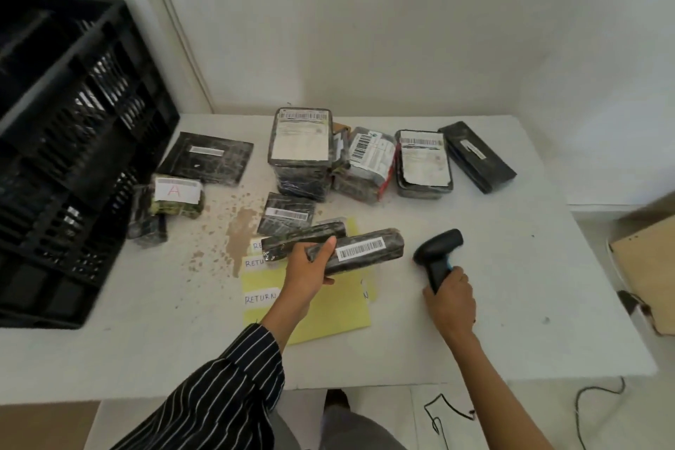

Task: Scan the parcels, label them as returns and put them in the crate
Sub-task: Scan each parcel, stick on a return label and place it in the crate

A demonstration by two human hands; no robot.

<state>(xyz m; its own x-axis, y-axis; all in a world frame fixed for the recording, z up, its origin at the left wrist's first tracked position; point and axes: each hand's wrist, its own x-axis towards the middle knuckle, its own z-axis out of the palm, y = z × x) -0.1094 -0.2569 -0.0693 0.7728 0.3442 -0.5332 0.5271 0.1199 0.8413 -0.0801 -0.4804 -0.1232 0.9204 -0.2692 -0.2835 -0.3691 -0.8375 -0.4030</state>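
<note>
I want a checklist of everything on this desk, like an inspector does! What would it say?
Surface: white table, brown stain near the middle.
Job's things: barcoded parcel, scanner, loose parcels at the back, yellow sheet with RETURN labels, black crate at the left.
Clutter: nothing seen.
Hands: left hand grips the parcel; right hand grips the scanner.
Cables: black cable on the floor, right.
Surroundings: white wall, cardboard box at the right.

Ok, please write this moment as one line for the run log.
phase: scanning | left hand: holds parcel, barcode up | right hand: grips scanner pointed toward parcel | crate: at left | return labels: on yellow sheet
</note>
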